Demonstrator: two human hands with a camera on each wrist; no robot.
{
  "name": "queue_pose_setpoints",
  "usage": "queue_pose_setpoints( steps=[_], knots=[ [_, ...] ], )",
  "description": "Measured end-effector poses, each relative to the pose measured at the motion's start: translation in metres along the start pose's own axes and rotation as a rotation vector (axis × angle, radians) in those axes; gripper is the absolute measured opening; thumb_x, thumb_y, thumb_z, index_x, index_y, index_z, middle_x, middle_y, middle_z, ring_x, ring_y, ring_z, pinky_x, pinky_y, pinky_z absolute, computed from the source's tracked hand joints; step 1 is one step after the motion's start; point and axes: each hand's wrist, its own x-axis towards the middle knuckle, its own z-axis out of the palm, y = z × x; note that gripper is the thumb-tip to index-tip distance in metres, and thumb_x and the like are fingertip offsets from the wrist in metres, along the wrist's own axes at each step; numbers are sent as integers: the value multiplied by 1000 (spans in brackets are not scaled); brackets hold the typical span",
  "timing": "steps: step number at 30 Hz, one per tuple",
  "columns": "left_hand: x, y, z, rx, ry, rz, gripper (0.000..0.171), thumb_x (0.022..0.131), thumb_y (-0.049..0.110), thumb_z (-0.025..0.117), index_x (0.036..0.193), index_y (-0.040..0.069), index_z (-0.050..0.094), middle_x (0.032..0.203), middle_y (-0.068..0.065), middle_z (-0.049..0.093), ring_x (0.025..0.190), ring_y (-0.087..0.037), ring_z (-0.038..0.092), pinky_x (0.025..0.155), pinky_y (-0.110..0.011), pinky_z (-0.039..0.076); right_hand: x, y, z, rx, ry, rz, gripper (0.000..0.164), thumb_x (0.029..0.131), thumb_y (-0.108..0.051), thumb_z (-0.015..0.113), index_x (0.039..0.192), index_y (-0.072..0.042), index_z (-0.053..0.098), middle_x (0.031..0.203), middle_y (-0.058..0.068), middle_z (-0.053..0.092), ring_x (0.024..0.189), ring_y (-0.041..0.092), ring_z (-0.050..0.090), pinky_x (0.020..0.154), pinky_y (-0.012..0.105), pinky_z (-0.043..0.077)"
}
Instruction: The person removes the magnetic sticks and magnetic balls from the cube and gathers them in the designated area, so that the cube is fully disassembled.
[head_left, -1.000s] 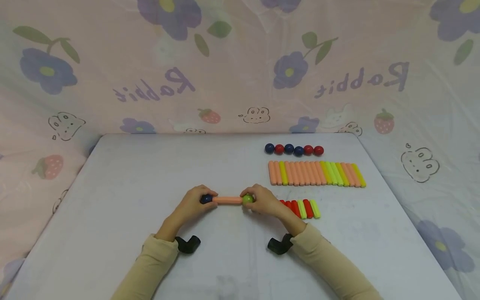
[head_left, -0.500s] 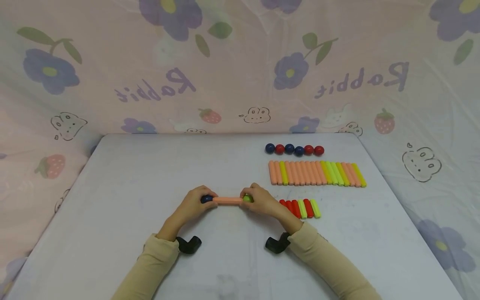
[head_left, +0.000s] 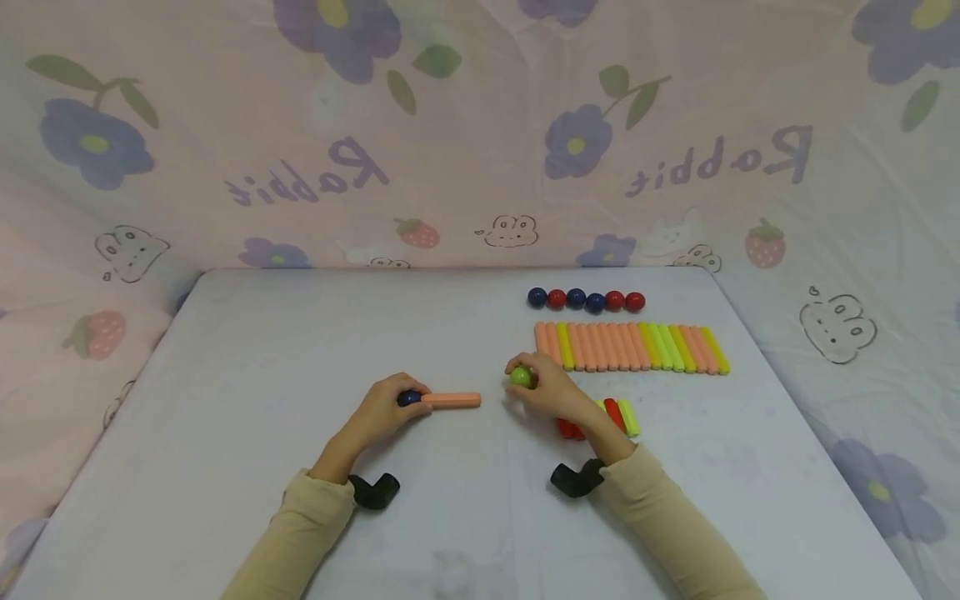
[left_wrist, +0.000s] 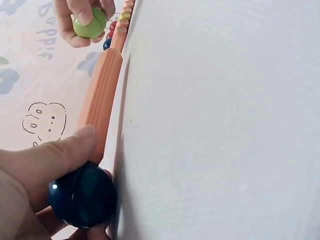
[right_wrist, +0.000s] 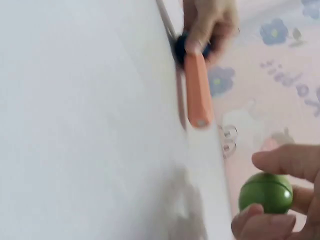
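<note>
In the head view my left hand (head_left: pixel 382 408) grips a dark blue ball (head_left: pixel 408 398) and the near end of an orange stick (head_left: pixel 456 401), which meet end to end. The left wrist view shows the thumb lying along the stick beside the blue ball (left_wrist: pixel 84 196). A small silvery disc marks the stick's free end (right_wrist: pixel 200 121) in the right wrist view. My right hand (head_left: pixel 553 392) pinches a green ball (head_left: pixel 521 377) between thumb and fingers, apart from the stick and to its right. Its shadow falls on the table.
Behind the right hand lies a row of orange, yellow and green sticks (head_left: pixel 615 347). Farther back runs a line of dark blue and red balls (head_left: pixel 576 298). Short red and green sticks (head_left: pixel 615 415) lie partly hidden by the right forearm. All rest on a white table (head_left: pixel 262 350).
The green ball has come away from the stick's right end. My right hand has moved right and slightly back with it. The left hand stays nearly in place, holding the blue ball and stick.
</note>
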Motion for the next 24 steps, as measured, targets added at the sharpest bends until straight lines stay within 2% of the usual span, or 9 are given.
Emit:
queue_pose_setpoints(
  steps=[3, 7, 9, 12, 14, 16, 19, 21, 24],
  knots=[
    [0, 0, -1, -8, -5, -8, 22, 86, 18, 71, 103, 4, 71, 105, -13, 70, 106, -30, 64, 94, -48, 52, -2, 12, -17, 111, -20, -26, 30, 89, -3, 60, 118, 4, 55, 109, 22, 52, 86, 22, 49, 67, 22, 45],
    [0, -1, -2, -19, -12, -15, 22, 86, 18, 71, 104, 4, 71, 106, -13, 69, 106, -31, 63, 94, -47, 52, -6, 28, -38, 210, -26, 17, 40, 91, -1, 54, 130, 7, 46, 111, 26, 49, 71, 17, 50, 56, 18, 47],
    [0, -1, -2, -20, -13, -20, 23, 86, 18, 71, 104, 5, 70, 107, -13, 69, 107, -31, 63, 94, -47, 52, -7, 36, -50, 230, 2, 41, 43, 94, -2, 53, 134, 7, 42, 112, 28, 49, 63, 14, 49, 52, 17, 45],
    [0, -2, -2, -27, -13, -25, 23, 86, 18, 71, 105, 5, 70, 108, -14, 69, 107, -31, 63, 94, -47, 52, -8, 49, -68, 227, 69, 72, 47, 96, -5, 53, 139, 6, 40, 112, 31, 49, 61, 12, 49, 51, 18, 44],
    [0, -3, -1, -24, -11, -19, 23, 86, 18, 71, 105, 4, 70, 108, -14, 69, 107, -32, 63, 93, -47, 52, -8, 57, -80, 192, 123, 82, 47, 96, -5, 54, 140, 7, 40, 118, 31, 49, 68, 12, 53, 55, 16, 45],
    [1, -3, -1, -20, -7, -12, 23, 86, 18, 71, 104, 4, 70, 107, -14, 69, 106, -32, 63, 92, -46, 52, -8, 66, -92, 153, 171, 103, 47, 97, -6, 53, 140, 6, 41, 123, 32, 49, 81, 18, 58, 62, 12, 47],
    [1, -3, -1, -9, -4, -8, 23, 87, 19, 71, 103, 4, 70, 107, -14, 69, 105, -32, 63, 91, -46, 52, -8, 76, -108, 106, 225, 134, 47, 98, -8, 52, 141, 5, 40, 136, 31, 43, 102, 29, 56, 71, 7, 47],
    [1, -3, -1, -11, -4, -15, 23, 87, 20, 71, 103, 4, 70, 107, -14, 69, 105, -31, 63, 92, -46, 52, -8, 82, -118, 90, 251, 171, 47, 99, -12, 52, 142, 3, 39, 138, 30, 41, 104, 34, 54, 72, 5, 46],
    [1, -3, -1, -18, -10, -25, 23, 87, 20, 71, 104, 4, 70, 108, -14, 69, 106, -31, 63, 93, -47, 52, -7, 88, -131, 67, 285, 229, 51, 99, -17, 53, 144, 1, 37, 141, 30, 37, 102, 31, 51, 69, 7, 46]
  ],
)
